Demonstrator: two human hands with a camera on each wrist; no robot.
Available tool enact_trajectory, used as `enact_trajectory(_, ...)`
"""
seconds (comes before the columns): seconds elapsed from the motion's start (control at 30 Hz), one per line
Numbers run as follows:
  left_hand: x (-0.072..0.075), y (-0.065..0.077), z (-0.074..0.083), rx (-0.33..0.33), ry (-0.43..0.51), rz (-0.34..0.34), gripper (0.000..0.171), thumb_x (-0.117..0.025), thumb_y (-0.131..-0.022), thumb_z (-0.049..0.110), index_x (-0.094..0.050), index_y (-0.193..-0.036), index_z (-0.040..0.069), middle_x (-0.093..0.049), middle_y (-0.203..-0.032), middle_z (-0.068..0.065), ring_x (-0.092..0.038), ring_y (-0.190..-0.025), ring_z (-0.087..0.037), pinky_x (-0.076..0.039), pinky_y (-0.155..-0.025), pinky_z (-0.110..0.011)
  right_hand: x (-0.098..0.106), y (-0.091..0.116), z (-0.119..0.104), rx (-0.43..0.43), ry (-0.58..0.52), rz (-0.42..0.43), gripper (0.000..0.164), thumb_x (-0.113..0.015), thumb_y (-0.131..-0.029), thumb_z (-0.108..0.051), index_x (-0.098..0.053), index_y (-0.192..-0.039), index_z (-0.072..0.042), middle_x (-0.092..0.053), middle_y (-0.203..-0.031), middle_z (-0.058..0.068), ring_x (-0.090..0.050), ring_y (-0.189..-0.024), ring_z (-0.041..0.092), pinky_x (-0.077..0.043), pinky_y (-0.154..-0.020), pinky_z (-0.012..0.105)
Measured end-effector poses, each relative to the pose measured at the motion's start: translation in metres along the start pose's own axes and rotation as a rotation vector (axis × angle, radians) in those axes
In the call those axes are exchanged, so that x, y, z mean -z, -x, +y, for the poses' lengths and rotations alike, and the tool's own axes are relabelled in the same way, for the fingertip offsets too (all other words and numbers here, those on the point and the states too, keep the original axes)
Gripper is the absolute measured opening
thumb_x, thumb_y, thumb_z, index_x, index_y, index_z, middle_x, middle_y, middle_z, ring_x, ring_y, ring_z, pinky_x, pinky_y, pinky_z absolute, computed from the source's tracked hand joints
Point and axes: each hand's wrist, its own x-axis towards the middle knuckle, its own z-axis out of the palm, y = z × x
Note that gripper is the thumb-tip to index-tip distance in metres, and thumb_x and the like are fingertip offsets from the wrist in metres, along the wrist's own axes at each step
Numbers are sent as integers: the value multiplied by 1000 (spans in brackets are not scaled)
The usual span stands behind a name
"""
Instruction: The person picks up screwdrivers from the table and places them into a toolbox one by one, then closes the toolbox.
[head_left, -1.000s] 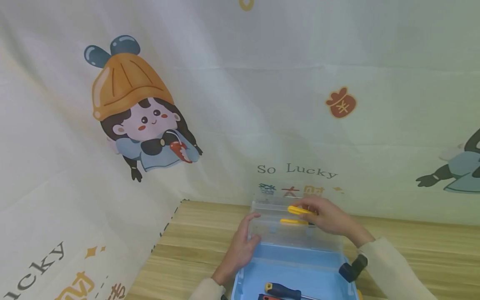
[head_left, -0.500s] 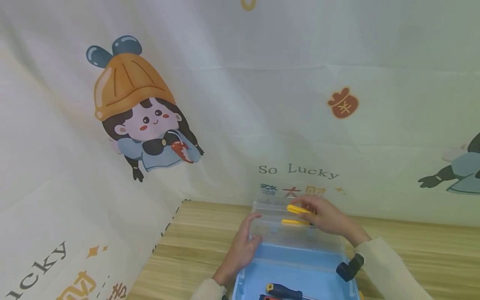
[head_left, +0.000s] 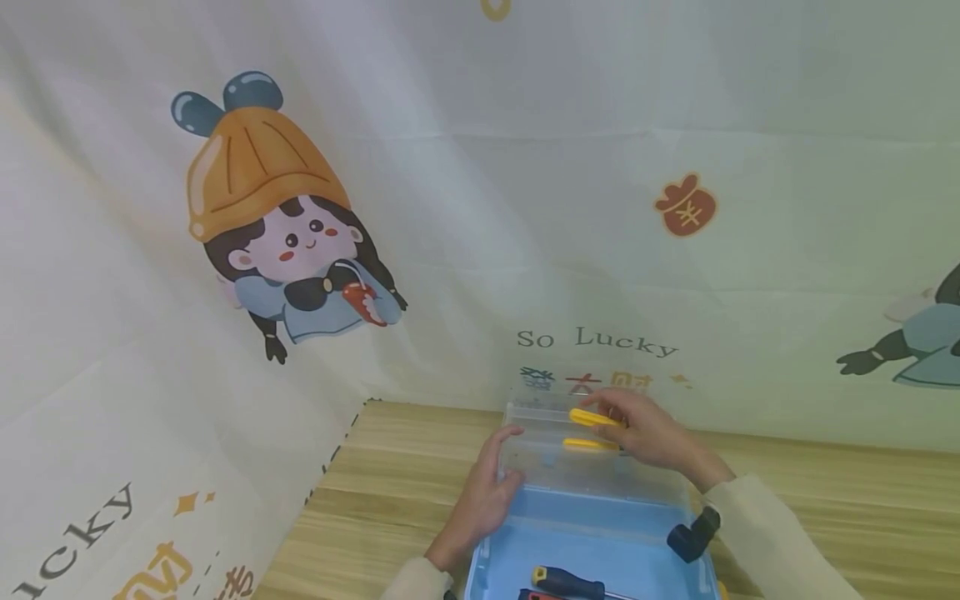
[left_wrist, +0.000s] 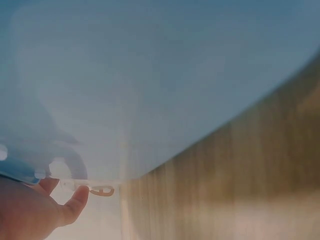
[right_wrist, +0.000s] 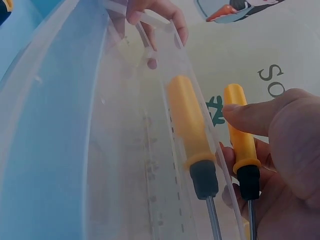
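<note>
My right hand (head_left: 652, 429) holds a screwdriver with a yellow handle (right_wrist: 243, 145), a black collar and a metal shaft, the thumb pressed along its handle. It is right at the far part of a clear plastic lid (head_left: 585, 473), which stands raised on a blue toolbox (head_left: 600, 517). A second yellow-handled screwdriver (right_wrist: 187, 115) shows through the lid, beside the held one. My left hand (head_left: 483, 492) grips the lid's left edge, thumb on the near side and fingers around the rim. The left wrist view mostly shows the box's blue wall (left_wrist: 125, 90).
Inside the toolbox lie a dark-handled screwdriver (head_left: 570, 582) with a yellow end and a red and black item (head_left: 538, 595), partly cut off. The toolbox stands on a wood-grain table (head_left: 382, 475) in front of a printed cloth backdrop (head_left: 465, 250).
My right hand has shifted slightly left with its yellow-handled screwdriver. The left hand, the lid and the second screwdriver keep their places.
</note>
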Motion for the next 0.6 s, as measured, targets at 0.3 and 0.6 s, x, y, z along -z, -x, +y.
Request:
enact_trajectory(0.3, -1, 0, 1, 10, 7, 1, 57, -51, -95, 6, -38, -148, 20, -34, -156, -10, -54, -107, -30, -38, -107, -53, -8, -1, 6, -31, 13, 6, 32, -70, -88, -6, -66, -119, -14, -59, -92, -5, -53, -82, 15, -48, -72, 29)
enact_trajectory(0.6, -1, 0, 1, 2, 32, 15, 58, -54, -94, 6, -38, -148, 22, -33, -157, -10, -54, -112, -28, -42, -102, -51, -16, 2, 6, -37, 25, 43, 26, -69, -89, -9, -68, -114, -18, -60, -91, -7, -52, -80, 13, -48, -68, 26)
